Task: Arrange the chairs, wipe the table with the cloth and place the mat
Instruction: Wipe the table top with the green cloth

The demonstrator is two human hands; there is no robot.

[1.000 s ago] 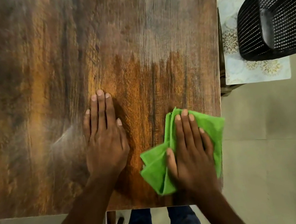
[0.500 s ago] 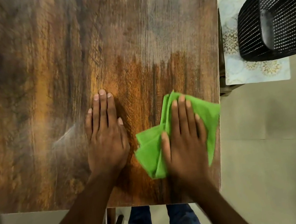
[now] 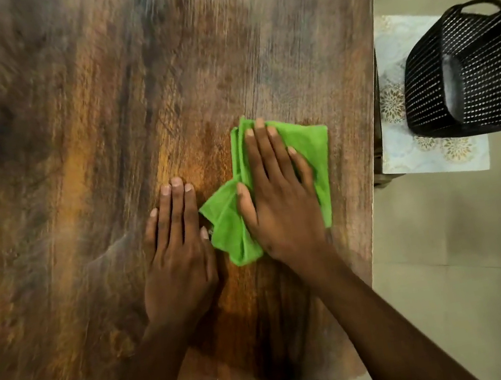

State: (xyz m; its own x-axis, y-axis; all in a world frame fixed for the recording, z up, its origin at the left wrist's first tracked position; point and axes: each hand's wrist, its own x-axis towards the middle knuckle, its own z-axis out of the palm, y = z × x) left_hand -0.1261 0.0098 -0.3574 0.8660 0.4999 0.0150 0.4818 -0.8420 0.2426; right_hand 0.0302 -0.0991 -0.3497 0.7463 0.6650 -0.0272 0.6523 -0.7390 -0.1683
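A home dining area: a wooden table (image 3: pixel 104 147), tiled floor (image 3: pixel 468 270) and black plastic basket (image 3: pixel 467 73).

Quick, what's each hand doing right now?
Left hand: open, flat on the table, holding nothing.
Right hand: open, pressing the cloth flat.

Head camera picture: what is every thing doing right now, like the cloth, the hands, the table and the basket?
green cloth: crumpled, flat on the table, pressed under the right hand.
right hand: open, palm down on the cloth.
left hand: open, palm flat on bare wood beside the cloth.
wooden table: bare apart from hands and cloth.
black basket: tipped on its side on the patterned mat.
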